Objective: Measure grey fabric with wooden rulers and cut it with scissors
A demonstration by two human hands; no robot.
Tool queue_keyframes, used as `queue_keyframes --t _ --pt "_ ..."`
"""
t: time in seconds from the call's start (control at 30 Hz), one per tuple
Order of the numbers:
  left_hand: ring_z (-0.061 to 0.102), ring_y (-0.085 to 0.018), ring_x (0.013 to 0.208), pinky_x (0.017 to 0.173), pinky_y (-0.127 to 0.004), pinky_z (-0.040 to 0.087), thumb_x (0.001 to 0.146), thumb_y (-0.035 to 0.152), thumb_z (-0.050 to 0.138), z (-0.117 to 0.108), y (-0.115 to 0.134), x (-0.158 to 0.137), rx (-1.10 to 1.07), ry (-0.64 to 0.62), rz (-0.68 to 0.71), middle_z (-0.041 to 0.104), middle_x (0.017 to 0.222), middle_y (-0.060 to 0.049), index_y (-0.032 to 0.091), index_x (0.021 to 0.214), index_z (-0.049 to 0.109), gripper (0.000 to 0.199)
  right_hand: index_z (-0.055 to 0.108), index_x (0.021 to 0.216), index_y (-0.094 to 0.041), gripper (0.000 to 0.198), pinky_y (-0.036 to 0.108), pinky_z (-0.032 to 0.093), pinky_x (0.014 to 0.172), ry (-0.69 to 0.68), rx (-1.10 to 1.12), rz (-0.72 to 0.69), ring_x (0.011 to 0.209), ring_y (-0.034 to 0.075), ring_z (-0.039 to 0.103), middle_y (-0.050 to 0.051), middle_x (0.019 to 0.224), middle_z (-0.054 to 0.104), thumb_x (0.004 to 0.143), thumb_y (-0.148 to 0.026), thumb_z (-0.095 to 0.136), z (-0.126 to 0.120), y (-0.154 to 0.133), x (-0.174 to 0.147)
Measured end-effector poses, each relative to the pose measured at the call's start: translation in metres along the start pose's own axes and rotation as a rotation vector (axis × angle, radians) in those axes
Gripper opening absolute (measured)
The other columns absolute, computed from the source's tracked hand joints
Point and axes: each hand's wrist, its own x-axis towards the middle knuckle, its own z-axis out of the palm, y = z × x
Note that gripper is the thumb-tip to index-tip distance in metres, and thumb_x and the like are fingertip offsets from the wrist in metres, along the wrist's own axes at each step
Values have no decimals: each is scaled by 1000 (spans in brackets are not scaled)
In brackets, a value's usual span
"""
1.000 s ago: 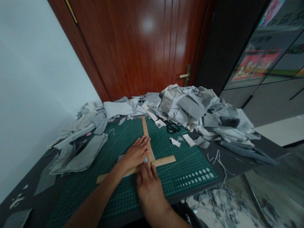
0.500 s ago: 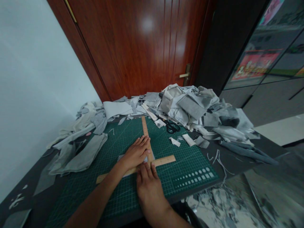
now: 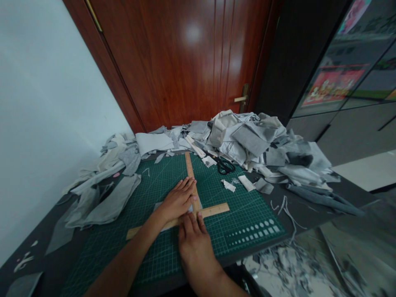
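A wooden T-shaped ruler [image 3: 189, 164] lies on a green gridded cutting mat [image 3: 154, 173], its long bar pointing away from me and its crossbar [image 3: 215, 209] running sideways. My left hand [image 3: 179, 198] rests flat across the long bar, fingers outstretched. Below it my right hand [image 3: 195, 237] presses its extended fingertips on the ruler near where the bars meet. Beneath the ruler and my left hand, small parts of a pale grey fabric piece [image 3: 157, 205] show; the rest is covered. I see no tool in either hand.
Heaped grey and white fabric scraps [image 3: 250, 138] line the table's back and right. Black-handled scissors [image 3: 225, 166] lie at the mat's far edge. More cloth [image 3: 111, 202] covers the left side. A door [image 3: 185, 62] stands behind, and scraps litter the floor [image 3: 287, 268].
Both hands stay in place on the ruler. The whole view has shifted very slightly; nothing on the mat has visibly moved.
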Motion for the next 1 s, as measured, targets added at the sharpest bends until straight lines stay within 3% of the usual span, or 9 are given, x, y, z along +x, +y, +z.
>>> queue_keyframes --t 0.4,0.73,1.0 --pt "16 -22 156 126 -43 18 105 40 32 4 -2 0 0 -3 -9 27 167 -8 20 160 26 59 68 125 -2 34 56 50 109 -44 9 12 130 38 59 26 133 65 96 -12 56 1 0 1" --pt "17 -22 156 126 -43 17 105 40 31 -1 2 0 1 -16 -20 26 167 -8 20 160 26 58 71 121 -2 32 54 51 108 25 -6 9 127 38 60 24 129 68 95 -11 54 6 -1 -1" --pt "17 -22 156 126 -42 17 105 41 31 -3 3 0 -3 -18 -23 27 166 -9 18 159 28 59 69 125 -1 34 55 50 109 -25 16 5 129 38 59 25 131 67 96 -12 53 2 0 -1"
